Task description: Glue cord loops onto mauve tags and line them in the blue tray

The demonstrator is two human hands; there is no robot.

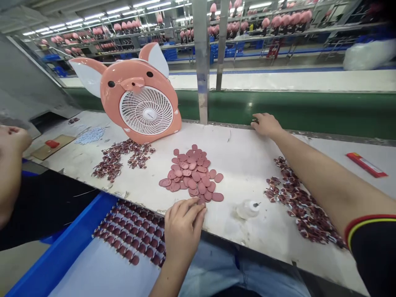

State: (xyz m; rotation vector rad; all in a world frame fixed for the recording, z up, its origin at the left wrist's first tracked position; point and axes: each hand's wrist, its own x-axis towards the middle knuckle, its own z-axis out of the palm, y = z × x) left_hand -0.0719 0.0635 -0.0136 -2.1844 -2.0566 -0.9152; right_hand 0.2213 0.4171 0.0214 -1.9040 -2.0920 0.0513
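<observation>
At the front of a heap of dark pink oval discs [193,171], my left hand [184,227] bends over the table edge. Its thumb and index fingertips close on an oval disc [201,201] at the heap's near side. My right hand [267,125] is stretched to the far edge of the table, beside the green conveyor belt [297,111]. Its fingers are curled together, and what they hold, if anything, is too small to make out. A small clear bottle with a dark needle tip [248,209] stands right of the heap.
A pink pig-shaped fan [140,99] stands at the back left. Small brown-and-white parts [306,210] lie under my right arm, more [113,159] near the fan. A blue bin [71,239] holds rows of discs. Another person's hand [14,142] is at left; a red packet [366,164] lies right.
</observation>
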